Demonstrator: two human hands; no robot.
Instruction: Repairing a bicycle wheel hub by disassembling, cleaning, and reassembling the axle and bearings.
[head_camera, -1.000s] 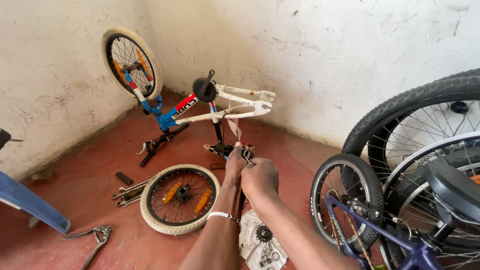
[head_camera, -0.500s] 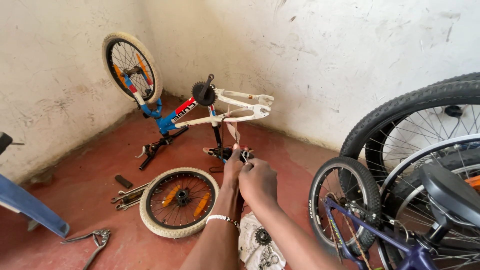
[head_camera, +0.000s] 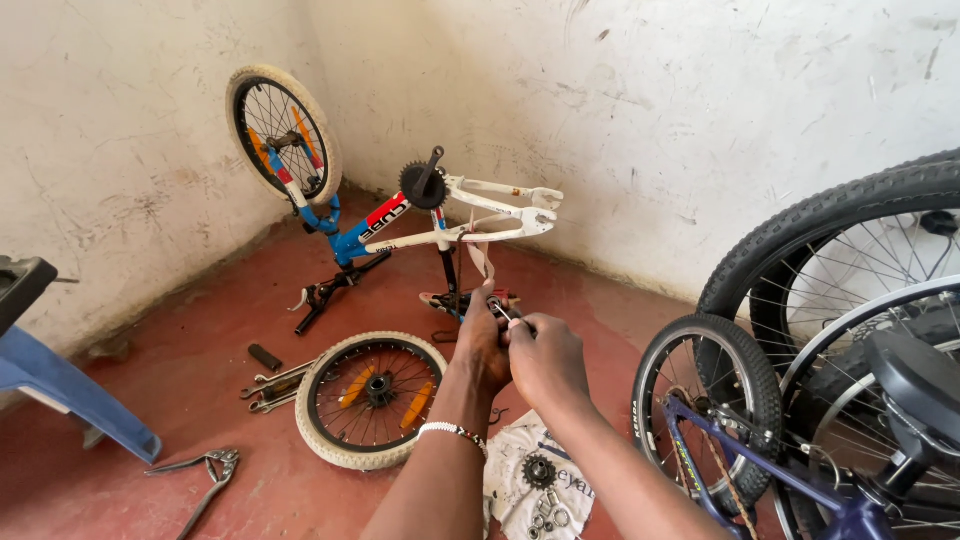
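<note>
Both hands have barely shifted: left hand (head_camera: 483, 340) and right hand (head_camera: 545, 360) pinch a small metal part (head_camera: 497, 308), grip closed, before the upturned bicycle (head_camera: 440, 215).

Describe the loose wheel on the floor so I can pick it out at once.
Start at the upside-down bike in the corner. On the red floor before it, left of the left hand, lies the loose wheel. Alone among the wheels it lies flat, off any frame, with a cream tyre and orange reflectors.
</note>
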